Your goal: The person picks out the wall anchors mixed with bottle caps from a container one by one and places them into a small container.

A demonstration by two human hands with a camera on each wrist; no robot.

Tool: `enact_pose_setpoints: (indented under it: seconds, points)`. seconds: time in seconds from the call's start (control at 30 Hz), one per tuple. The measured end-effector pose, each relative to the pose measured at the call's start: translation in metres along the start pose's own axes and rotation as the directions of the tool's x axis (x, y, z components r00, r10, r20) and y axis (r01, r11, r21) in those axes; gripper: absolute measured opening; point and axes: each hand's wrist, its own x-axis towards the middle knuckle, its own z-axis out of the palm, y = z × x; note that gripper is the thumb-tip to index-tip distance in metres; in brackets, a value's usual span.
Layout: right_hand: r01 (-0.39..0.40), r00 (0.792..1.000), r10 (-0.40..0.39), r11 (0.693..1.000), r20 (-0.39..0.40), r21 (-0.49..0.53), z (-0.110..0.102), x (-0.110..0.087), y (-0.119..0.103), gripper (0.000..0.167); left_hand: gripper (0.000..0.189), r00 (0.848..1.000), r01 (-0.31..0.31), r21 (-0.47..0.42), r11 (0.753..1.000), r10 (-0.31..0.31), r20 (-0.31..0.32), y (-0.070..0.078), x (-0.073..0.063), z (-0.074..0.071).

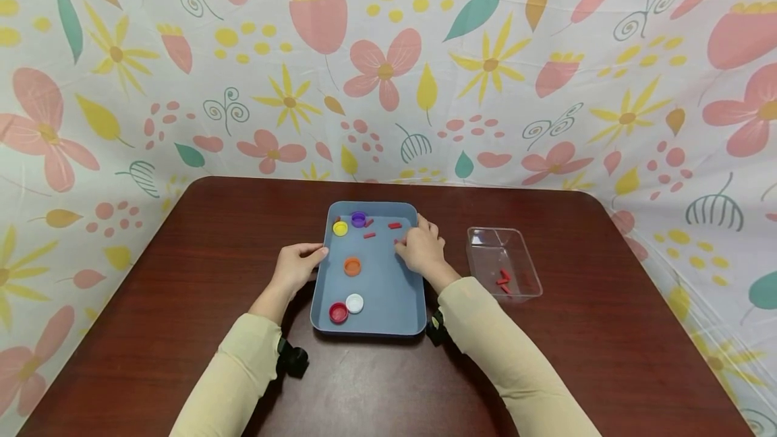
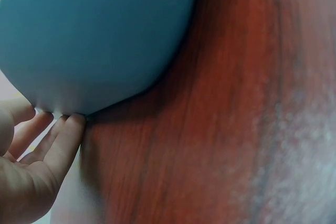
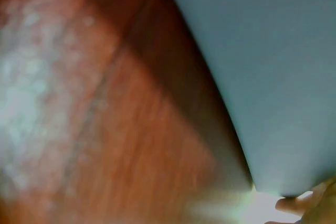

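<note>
On the table lies a blue-grey tray (image 1: 388,302). My left hand (image 1: 294,265) holds it at the left side, thumb at the rim; in the left wrist view the fingertips (image 2: 76,121) touch its outer wall. My right hand (image 1: 423,248) reaches over the right rim, thumb and index finger pinching a small red stick (image 1: 397,241) above the tray. More red sticks (image 1: 394,225) lie near the tray's far end. Round bottle caps are spread on the left half: purple (image 1: 359,220), yellow (image 1: 340,228), orange (image 1: 352,266), white (image 1: 355,303) and dark red (image 1: 338,313).
A clear plastic box (image 1: 532,272) stands right of the tray, with several red sticks (image 1: 504,281) inside. The dark wooden table (image 1: 243,221) ends at the back against a flowered cloth (image 1: 388,140). Black wrist cameras (image 1: 294,359) sit on both sleeves.
</note>
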Motion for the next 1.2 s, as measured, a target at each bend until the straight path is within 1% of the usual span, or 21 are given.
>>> enact_pose_setpoints:
  seconds: [0.07, 0.13, 0.2, 0.23, 0.3, 0.37, 0.43, 0.47, 0.57, 0.7, 0.87, 0.93, 1.03, 1.1, 1.2]
  points:
    - [0.008, 1.0, -0.007, 1.0, -0.016, 0.03, -0.001, -0.001, 0.0, 0.038, 0.038, 1.0, -0.003, 0.005, 1.0, 0.003, -0.001, 0.0, 0.0, 0.0]
    - [0.021, 0.999, -0.019, 0.998, -0.049, 0.054, -0.003, -0.001, 0.0, 0.034, 0.038, 1.0, -0.005, 0.011, 1.0, 0.005, -0.001, 0.001, 0.0, 0.0]
    - [0.044, 0.994, -0.038, 0.997, -0.098, 0.061, -0.004, -0.002, 0.0, 0.029, 0.038, 1.0, -0.004, 0.011, 1.0, 0.004, 0.0, 0.001, -0.001, 0.0]
    - [0.064, 0.989, -0.056, 0.996, -0.136, 0.056, -0.005, -0.003, -0.001, 0.025, 0.038, 1.0, -0.003, 0.011, 1.0, 0.003, 0.0, 0.001, -0.001, 0.0]
    - [0.103, 0.972, -0.094, 0.994, -0.217, 0.032, -0.006, -0.004, -0.002, 0.018, 0.038, 1.0, -0.002, 0.01, 1.0, 0.002, 0.0, 0.001, -0.001, 0.0]
    - [0.14, 0.948, -0.131, 0.99, -0.29, 0.012, -0.007, -0.006, -0.003, 0.015, 0.038, 1.0, 0.0, 0.007, 1.0, 0.0, -0.001, 0.0, -0.001, 0.0]
    - [0.171, 0.924, -0.157, 0.985, -0.348, 0.009, -0.008, -0.008, -0.004, 0.014, 0.039, 1.0, 0.001, 0.006, 1.0, -0.001, -0.001, 0.0, -0.001, 0.001]
    - [0.181, 0.917, -0.163, 0.983, -0.364, 0.016, -0.008, -0.009, -0.004, 0.013, 0.039, 1.0, 0.001, 0.005, 1.0, -0.001, -0.001, 0.0, -0.001, 0.001]
    - [0.204, 0.904, -0.161, 0.977, -0.395, 0.067, -0.01, -0.012, -0.005, 0.011, 0.038, 1.0, 0.001, -0.001, 1.0, -0.001, 0.0, 0.0, -0.001, 0.001]
    - [0.197, 0.905, -0.112, 0.965, -0.411, 0.17, -0.012, -0.015, -0.004, 0.01, 0.038, 1.0, -0.001, 0.0, 1.0, 0.001, 0.001, -0.001, -0.002, 0.001]
    - [0.223, 0.888, -0.071, 0.93, -0.454, 0.292, -0.017, -0.019, -0.002, 0.01, 0.038, 1.0, -0.012, 0.01, 1.0, 0.012, 0.002, -0.001, -0.002, 0.0]
    - [0.237, 0.88, -0.06, 0.916, -0.472, 0.325, -0.02, -0.022, 0.0, 0.009, 0.039, 1.0, -0.019, 0.014, 1.0, 0.019, 0.004, -0.001, -0.002, 0.0]
    - [0.247, 0.872, -0.041, 0.897, -0.488, 0.367, -0.024, -0.026, 0.002, 0.01, 0.039, 1.0, -0.018, 0.011, 1.0, 0.018, 0.004, -0.001, -0.002, 0.0]
    - [0.251, 0.869, -0.031, 0.888, -0.494, 0.385, -0.027, -0.029, 0.003, 0.011, 0.039, 1.0, -0.017, 0.01, 1.0, 0.017, 0.005, -0.001, -0.002, 0.0]
    - [0.252, 0.87, -0.016, 0.874, -0.493, 0.415, -0.033, -0.035, 0.005, 0.012, 0.038, 1.0, -0.014, 0.007, 1.0, 0.014, 0.002, 0.0, -0.002, 0.001]
